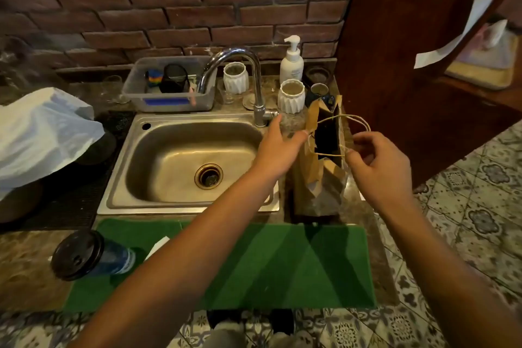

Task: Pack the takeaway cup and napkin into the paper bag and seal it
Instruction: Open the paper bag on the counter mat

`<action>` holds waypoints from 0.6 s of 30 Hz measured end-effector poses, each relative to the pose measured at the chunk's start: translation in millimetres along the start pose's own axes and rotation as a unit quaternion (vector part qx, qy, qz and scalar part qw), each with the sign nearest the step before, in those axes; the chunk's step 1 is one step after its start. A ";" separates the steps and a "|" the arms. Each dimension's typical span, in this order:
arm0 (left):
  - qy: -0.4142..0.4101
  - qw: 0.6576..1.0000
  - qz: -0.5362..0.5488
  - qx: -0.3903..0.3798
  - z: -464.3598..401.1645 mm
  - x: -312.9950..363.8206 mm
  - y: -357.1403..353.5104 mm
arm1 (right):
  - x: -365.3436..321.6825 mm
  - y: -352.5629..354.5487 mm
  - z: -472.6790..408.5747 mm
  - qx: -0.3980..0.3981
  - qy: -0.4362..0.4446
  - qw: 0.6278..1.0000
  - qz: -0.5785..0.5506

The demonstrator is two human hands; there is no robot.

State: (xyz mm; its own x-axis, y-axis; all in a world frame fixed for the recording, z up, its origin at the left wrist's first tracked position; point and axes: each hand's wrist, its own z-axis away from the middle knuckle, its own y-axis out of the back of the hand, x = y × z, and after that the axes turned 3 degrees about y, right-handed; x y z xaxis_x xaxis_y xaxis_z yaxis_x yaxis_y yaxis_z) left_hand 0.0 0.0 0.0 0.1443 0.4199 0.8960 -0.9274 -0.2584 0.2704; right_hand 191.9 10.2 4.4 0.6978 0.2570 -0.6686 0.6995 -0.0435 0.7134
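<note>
A brown paper bag (319, 175) stands upright on the counter right of the sink, its mouth open and dark inside. My left hand (278, 147) pinches the bag's left top edge. My right hand (378, 162) grips the right edge and a twine handle (358, 121). A blue takeaway cup (93, 256) with a black lid lies on its side at the front left, partly on the green mat. A white napkin (158, 246) lies on the mat beside the cup, mostly hidden by my left forearm.
A steel sink (158, 167) with a curved tap (243, 76) fills the middle. Behind it stand a plastic tub (141, 85), two white ribbed pots, a soap pump bottle (292, 61) and small jars. A white plastic bag (42, 133) lies left. A wooden post (409, 65) rises right.
</note>
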 end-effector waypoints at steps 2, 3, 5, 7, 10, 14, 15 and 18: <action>0.026 1.000 0.010 -0.015 -4.9 -0.1 -5.1 | 0.9 -3.1 -3.1 -0.027 -0.015 0.999 0.038; 0.031 0.999 -0.003 -0.020 -7.9 -3.8 -8.0 | 3.8 -6.1 -3.0 -0.045 -0.012 0.998 0.050; 0.031 0.999 -0.016 -0.025 -8.4 -9.2 -12.9 | 4.6 -12.3 -1.3 -0.079 -0.002 0.995 0.065; 0.029 0.998 -0.041 -0.025 -8.2 -14.2 -17.0 | 5.5 -16.8 -1.2 -0.088 0.001 0.994 0.071; 0.021 0.997 -0.074 -0.018 -10.2 -17.9 -21.1 | 4.8 -19.9 -0.3 -0.097 0.007 0.992 0.081; 0.045 0.997 -0.059 -0.022 -13.5 -19.9 -24.7 | 3.7 -17.5 6.0 -0.097 0.039 0.990 0.096; 0.048 0.997 -0.060 -0.017 -14.6 -20.9 -25.2 | 2.6 -15.4 8.5 -0.090 0.056 0.989 0.103; 0.056 0.997 -0.045 -0.004 -15.2 -20.4 -24.6 | -1.9 -6.1 14.7 -0.041 0.085 0.990 0.101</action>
State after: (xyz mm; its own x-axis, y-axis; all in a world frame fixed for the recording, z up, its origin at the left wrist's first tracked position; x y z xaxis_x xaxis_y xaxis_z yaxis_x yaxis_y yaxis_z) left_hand 14.6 11.0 -30.3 0.1876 0.5360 0.8231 -0.9152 -0.2089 0.3447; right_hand 188.6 -4.2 -1.7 0.7814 0.4094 -0.4710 0.5286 -0.0331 0.8482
